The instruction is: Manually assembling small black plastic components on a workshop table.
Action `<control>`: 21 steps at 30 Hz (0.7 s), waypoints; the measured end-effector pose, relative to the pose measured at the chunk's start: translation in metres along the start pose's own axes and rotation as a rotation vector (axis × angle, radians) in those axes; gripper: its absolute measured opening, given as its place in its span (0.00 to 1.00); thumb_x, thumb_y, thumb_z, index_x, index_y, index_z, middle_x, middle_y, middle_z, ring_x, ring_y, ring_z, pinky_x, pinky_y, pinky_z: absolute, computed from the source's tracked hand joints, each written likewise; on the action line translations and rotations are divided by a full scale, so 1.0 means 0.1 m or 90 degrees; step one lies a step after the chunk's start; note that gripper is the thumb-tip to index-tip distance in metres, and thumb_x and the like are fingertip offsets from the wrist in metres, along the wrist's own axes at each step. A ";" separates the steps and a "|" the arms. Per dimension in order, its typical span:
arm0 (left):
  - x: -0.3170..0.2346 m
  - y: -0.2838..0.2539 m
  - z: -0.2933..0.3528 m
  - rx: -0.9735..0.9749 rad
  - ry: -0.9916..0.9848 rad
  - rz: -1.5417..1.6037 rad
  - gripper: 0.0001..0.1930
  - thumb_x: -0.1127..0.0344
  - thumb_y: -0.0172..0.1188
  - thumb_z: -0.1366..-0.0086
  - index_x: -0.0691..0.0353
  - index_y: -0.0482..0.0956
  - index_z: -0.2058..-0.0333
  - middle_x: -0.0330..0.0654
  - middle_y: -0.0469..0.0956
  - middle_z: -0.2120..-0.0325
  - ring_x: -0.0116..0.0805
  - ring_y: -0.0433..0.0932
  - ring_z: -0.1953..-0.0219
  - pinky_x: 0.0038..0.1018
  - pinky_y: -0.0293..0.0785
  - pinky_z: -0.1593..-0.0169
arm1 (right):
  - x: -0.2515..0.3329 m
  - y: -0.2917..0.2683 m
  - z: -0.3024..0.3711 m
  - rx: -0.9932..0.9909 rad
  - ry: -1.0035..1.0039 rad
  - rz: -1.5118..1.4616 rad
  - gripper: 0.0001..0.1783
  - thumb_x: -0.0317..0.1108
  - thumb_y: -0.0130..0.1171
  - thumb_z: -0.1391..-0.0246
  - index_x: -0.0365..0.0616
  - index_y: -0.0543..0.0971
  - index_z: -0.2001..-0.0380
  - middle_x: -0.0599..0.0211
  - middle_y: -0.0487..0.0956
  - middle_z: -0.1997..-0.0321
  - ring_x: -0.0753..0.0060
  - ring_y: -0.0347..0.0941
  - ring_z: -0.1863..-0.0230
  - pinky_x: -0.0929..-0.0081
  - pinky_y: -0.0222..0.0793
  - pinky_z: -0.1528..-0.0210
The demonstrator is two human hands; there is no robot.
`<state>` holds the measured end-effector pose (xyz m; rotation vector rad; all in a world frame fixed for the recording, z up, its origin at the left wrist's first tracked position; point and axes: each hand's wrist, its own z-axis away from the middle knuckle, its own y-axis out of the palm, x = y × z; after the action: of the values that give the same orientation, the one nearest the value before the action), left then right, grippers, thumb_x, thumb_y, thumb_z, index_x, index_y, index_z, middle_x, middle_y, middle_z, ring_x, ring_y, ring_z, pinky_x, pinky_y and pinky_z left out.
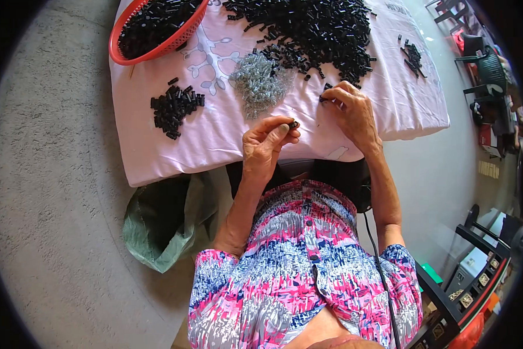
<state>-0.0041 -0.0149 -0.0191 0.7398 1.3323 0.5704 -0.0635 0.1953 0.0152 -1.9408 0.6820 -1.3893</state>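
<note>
My left hand (263, 144) is closed in a pinch on a small black plastic piece (294, 124) in front of me, above the near part of the cloth-covered table (401, 119). Farther forward and to the right, my right hand (354, 111) has its thumb and fingertips together at another small black piece (323, 98); the fingers partly cover it. Between the hands and a little farther off lies a heap of small, clear or silvery parts (261, 84). Behind it spreads a large pile of black plastic pieces (314, 26), whose near edge reaches close to my right hand.
A smaller heap of black pieces (175, 110) lies at the left. A red plastic basket (117, 49) full of black pieces stands at the far left. Several thin black parts (412, 58) lie at the right. A green woven sack (156, 247) hangs open below the table's left front edge.
</note>
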 end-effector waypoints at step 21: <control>-0.04 0.09 0.03 0.025 -0.087 0.053 0.09 0.78 0.59 0.36 0.69 0.79 0.57 0.47 0.81 0.62 0.33 0.82 0.62 0.26 0.82 0.56 | 0.50 -0.05 0.53 -0.018 0.126 -0.575 0.08 0.15 0.61 0.54 0.32 0.79 0.67 0.65 0.78 0.62 0.80 0.77 0.61 0.82 0.75 0.58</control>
<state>-0.0010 -0.0124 -0.0098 0.8546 1.1928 0.5512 0.0029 0.1730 0.0379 -2.2555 -0.1602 -2.1115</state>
